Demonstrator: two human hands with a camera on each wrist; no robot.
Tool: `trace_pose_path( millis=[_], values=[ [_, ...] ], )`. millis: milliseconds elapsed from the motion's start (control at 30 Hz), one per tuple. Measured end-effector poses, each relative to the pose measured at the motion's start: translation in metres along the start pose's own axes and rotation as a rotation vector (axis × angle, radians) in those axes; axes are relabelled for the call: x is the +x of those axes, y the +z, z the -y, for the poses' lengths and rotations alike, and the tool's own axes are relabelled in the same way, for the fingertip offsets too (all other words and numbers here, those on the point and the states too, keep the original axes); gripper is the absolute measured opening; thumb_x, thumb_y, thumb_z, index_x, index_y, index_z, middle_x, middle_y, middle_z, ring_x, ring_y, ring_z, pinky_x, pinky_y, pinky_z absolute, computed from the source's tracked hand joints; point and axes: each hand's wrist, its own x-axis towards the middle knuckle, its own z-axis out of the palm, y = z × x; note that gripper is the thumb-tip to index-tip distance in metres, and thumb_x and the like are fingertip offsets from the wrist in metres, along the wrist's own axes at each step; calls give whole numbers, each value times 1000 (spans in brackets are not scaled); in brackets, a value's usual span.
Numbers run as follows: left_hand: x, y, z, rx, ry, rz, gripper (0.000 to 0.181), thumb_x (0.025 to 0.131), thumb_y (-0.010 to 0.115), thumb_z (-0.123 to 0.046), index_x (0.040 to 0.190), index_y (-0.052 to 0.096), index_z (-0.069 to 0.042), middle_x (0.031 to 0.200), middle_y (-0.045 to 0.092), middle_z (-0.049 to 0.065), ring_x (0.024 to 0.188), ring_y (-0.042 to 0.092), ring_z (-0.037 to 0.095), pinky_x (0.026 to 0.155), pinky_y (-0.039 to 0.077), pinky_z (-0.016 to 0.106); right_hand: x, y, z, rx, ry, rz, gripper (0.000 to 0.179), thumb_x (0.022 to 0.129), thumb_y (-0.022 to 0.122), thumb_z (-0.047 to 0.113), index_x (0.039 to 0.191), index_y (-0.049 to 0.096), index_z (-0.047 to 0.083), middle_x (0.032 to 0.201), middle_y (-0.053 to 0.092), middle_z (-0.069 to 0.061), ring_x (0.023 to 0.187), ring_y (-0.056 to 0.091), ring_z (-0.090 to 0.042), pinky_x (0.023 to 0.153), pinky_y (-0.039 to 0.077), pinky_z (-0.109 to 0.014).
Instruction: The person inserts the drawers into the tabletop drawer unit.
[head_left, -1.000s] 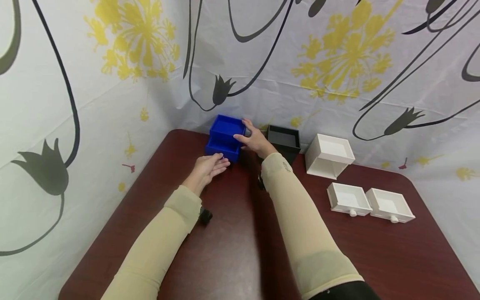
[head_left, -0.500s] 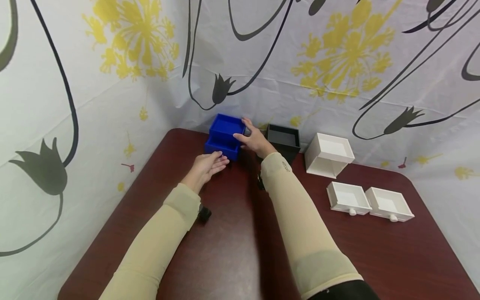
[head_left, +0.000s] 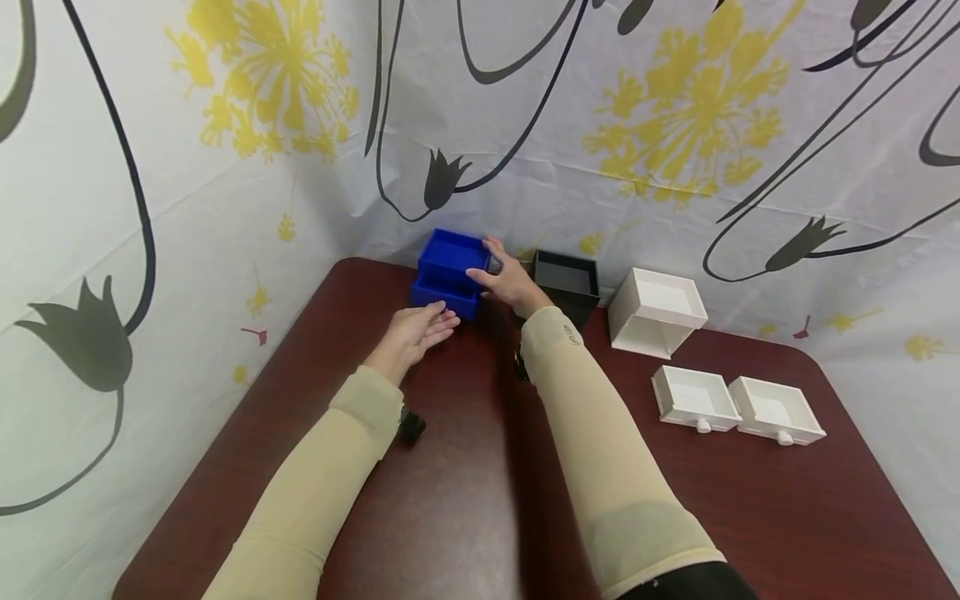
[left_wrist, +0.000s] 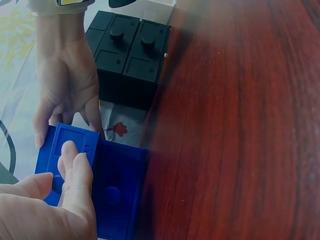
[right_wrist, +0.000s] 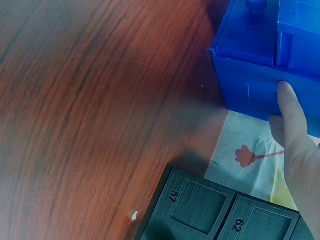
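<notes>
A small blue drawer box (head_left: 452, 249) stands in the table's far-left corner, a drawer (head_left: 444, 297) projecting from its front. My left hand (head_left: 412, 333) is at the drawer front; in the left wrist view its thumb and fingers pinch around the knob, which they mostly hide. Beside that drawer, lower on the front, a second round knob (left_wrist: 111, 194) shows. My right hand (head_left: 513, 283) holds the box's right side, spread between its back and front. In the right wrist view a fingertip (right_wrist: 285, 90) presses the blue side wall.
Right of the blue box stands a black drawer box (head_left: 566, 279) with knobbed fronts. Farther right is a white cabinet shell (head_left: 648, 292) with an open front. Two white drawers, a left one (head_left: 693, 400) and a right one (head_left: 776, 411), lie on the dark red table (head_left: 450, 500). Patterned cloth hangs behind.
Both hands and the blue box stay nearly in place. Only a tiny shift of the view shows.
</notes>
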Motion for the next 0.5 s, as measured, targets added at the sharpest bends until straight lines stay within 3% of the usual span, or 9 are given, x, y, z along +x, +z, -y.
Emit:
trace_pose_path(
  millis=[300, 500],
  values=[
    [3, -8, 1, 0, -8, -14, 40, 102, 64, -15, 136, 57, 3, 116, 68, 16, 101, 73, 22, 89, 57, 33, 2, 8, -3, 48, 22, 17, 83, 97, 71, 32, 164, 21, 29, 168, 7, 17, 141, 42, -26, 100, 52, -46],
    [5, -3, 2, -12, 2, 2, 38, 102, 64, -15, 135, 58, 3, 115, 69, 16, 103, 73, 23, 90, 57, 35, 0, 3, -1, 57, 14, 11, 82, 97, 71, 29, 163, 22, 29, 169, 6, 17, 143, 40, -26, 100, 51, -49]
  ],
)
